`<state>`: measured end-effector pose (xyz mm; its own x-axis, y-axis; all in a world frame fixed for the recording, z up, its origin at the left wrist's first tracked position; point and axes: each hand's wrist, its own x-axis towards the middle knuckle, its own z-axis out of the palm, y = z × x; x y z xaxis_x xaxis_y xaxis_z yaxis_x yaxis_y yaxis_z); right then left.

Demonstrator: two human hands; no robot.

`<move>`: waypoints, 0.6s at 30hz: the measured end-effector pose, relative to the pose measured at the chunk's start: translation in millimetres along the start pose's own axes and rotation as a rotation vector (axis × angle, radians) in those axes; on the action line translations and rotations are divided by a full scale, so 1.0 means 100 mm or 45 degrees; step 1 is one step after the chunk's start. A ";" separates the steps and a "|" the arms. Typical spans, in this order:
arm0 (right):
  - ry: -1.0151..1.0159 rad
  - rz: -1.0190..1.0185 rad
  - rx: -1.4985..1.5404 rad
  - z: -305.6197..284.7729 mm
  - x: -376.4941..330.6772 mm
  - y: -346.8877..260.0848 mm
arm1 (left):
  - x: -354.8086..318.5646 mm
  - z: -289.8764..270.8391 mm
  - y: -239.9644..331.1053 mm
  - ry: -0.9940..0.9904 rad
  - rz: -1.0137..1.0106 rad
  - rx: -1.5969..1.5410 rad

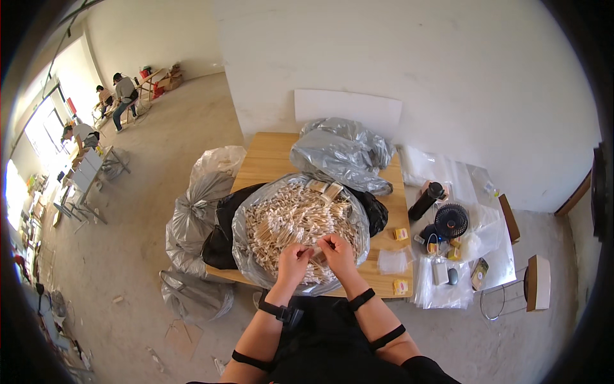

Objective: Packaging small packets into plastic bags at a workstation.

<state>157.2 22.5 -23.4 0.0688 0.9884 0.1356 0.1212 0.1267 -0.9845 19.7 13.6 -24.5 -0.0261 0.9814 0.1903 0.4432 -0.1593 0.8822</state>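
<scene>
Wooden clothespins (294,221) heaped in a silver bag (246,256) on the surface (268,157)
Left hand (293,261), right hand (336,251) — fingers pinched on pins, side by side over the heap.

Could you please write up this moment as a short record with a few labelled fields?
Setting: wooden table in a bare room with a concrete floor.
Main item: open silver bag heaped with small pale wooden sticks.
Left hand: in the heap, fingers pinching sticks.
Right hand: beside it, also picking at sticks.
Right of table: black bottle, small black fan, clear plastic bags.
Background: other people at tables, far left.
</scene>
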 end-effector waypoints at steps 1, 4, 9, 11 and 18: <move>0.010 -0.017 0.035 0.02 0.01 0.01 | 0.00 0.01 0.00 0.047 0.031 0.028; 0.038 -0.050 -0.008 0.06 0.02 -0.07 | 0.01 0.03 -0.03 0.142 0.216 0.103; 0.183 -0.182 -0.027 -0.05 0.00 0.29 | 0.00 0.05 0.02 0.173 0.091 0.051; 0.138 0.072 0.087 -0.14 -0.07 0.55 | 0.01 0.07 -0.07 0.206 0.000 0.054; 0.270 0.589 0.544 -0.04 -0.25 0.63 | -0.06 0.10 -0.22 -0.060 -0.121 -0.272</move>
<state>167.5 5.2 -88.4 0.2184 0.9162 -0.3360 -0.3680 -0.2416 -0.8979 18.9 12.3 -49.5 -0.0148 0.9962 0.0860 0.2406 -0.0799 0.9673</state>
